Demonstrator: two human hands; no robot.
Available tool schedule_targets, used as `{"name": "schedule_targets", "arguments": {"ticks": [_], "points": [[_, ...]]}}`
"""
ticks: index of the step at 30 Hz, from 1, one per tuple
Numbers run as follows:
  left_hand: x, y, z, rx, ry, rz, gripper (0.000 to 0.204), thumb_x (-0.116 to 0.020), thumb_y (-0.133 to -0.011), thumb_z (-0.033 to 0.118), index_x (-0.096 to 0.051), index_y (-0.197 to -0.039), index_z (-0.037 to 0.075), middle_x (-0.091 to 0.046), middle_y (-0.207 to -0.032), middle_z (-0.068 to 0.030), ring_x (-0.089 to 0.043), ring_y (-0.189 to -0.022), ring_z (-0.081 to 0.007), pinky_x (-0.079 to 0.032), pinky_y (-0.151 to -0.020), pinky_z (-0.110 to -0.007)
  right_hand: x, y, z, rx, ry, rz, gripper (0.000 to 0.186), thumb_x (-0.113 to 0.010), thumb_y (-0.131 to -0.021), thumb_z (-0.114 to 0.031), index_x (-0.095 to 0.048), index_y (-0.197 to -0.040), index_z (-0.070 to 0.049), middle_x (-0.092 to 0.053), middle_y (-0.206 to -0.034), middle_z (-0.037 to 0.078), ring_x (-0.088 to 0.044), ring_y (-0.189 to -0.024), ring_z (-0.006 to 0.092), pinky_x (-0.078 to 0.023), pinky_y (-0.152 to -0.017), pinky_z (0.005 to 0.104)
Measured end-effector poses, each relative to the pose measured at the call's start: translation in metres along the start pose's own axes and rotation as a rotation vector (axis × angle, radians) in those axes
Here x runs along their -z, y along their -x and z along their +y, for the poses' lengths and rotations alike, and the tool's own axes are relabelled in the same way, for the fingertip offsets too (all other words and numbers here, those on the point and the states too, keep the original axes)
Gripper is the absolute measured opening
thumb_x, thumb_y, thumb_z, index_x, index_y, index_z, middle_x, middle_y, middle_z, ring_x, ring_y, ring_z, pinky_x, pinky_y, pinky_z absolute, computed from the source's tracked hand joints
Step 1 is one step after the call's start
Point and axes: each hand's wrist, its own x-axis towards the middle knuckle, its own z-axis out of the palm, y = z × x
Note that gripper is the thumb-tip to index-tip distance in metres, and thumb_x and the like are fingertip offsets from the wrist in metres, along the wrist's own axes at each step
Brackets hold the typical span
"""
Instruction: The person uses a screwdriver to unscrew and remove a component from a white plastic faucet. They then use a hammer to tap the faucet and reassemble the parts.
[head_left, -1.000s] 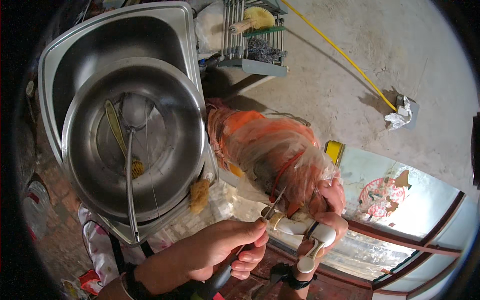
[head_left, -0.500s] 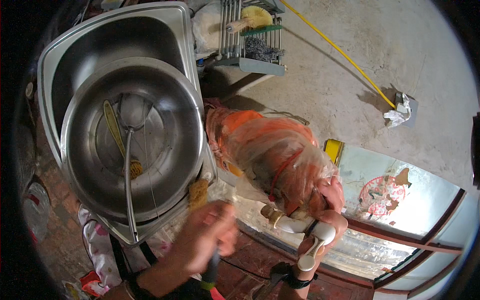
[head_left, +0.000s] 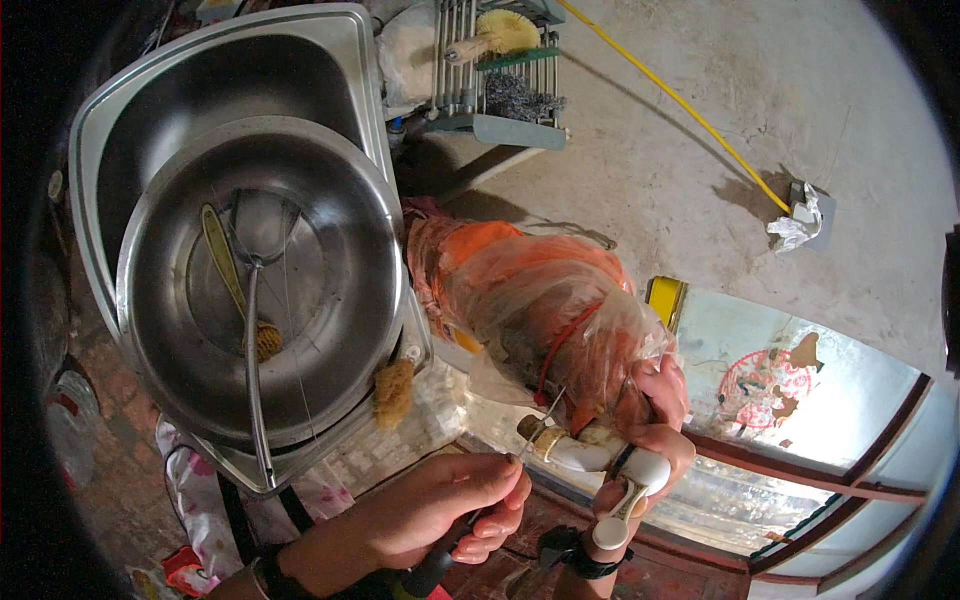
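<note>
My left hand (head_left: 450, 510) is closed on a screwdriver (head_left: 432, 572) with a black handle. Its thin metal shaft rises past my fingertips and crosses in front of the tap's mouth; I cannot tell whether it touches. The white tap (head_left: 648, 472) has a lever and a brass-coloured collar (head_left: 543, 441) on its spout. Behind it, my right hand (head_left: 660, 400) wraps around the tap's base and the end of a bundle (head_left: 540, 290) of orange cloth and clear plastic, tied with red cord. Some of the right fingers are hidden.
To the left a large steel basin (head_left: 150, 330) sits in a steel sink (head_left: 85, 150), with a brush (head_left: 222, 245) and a long metal handle inside. A brown scrubbing pad (head_left: 393, 393) lies by the sink's corner. A metal rack (head_left: 500, 128) holds brushes and scourers near the wall.
My left hand has moved right and down, and the screwdriver shaft now shows near the tap's spout. The brown pad, partly covered before, is in plain view. My right hand has stayed in place.
</note>
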Motion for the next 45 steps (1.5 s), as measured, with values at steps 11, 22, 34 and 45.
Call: {"name": "schedule_targets", "arguments": {"ticks": [11,22,34,45], "points": [[0.0,0.0,0.005,-0.025,-0.08,0.181,0.025,-0.051,-0.098,0.028,-0.051,-0.094,0.004,-0.039,-0.06,0.002,-0.037,-0.051,-0.0095,-0.032,-0.047,-0.024,-0.001,0.0,0.002,0.034,0.042,0.009,0.051,-0.044,-0.09,-0.061,-0.046,-0.085,-0.011,-0.059,-0.116,0.02,-0.045,-0.122,0.0396,-0.023,-0.107,0.0555],[-0.001,0.021,0.014,-0.502,-0.225,0.669,0.017,-0.05,-0.098,0.02,-0.054,-0.1,0.004,-0.045,-0.063,0.0017,-0.038,-0.047,-0.005,-0.032,-0.044,-0.021,0.0,0.003,-0.001,-0.043,0.05,0.018,0.048,-0.049,-0.088,-0.06,-0.045,-0.091,-0.012,-0.058,-0.118,0.018,-0.043,-0.123,0.0398,-0.023,-0.107,0.056],[-0.019,0.042,0.007,-0.704,-1.765,0.822,0.019,-0.055,-0.088,0.009,-0.061,-0.102,-0.003,-0.062,-0.074,-0.0122,-0.059,-0.062,-0.0274,-0.045,-0.057,-0.036,0.002,0.0,0.002,0.005,-0.027,-0.011,0.047,-0.05,-0.089,-0.059,-0.047,-0.094,-0.012,-0.057,-0.122,0.018,-0.043,-0.124,0.0397,-0.021,-0.107,0.0565],[-0.057,0.049,0.026,-0.469,-2.034,0.793,0.013,-0.063,-0.086,0.018,-0.061,-0.084,0.005,-0.061,-0.07,-0.0128,-0.061,-0.062,-0.033,-0.047,-0.054,-0.042,0.003,-0.001,0.002,-0.009,-0.032,-0.034,0.055,-0.048,-0.086,-0.065,-0.048,-0.098,-0.012,-0.056,-0.123,0.02,-0.041,-0.126,0.0398,-0.02,-0.108,0.0565]]}}
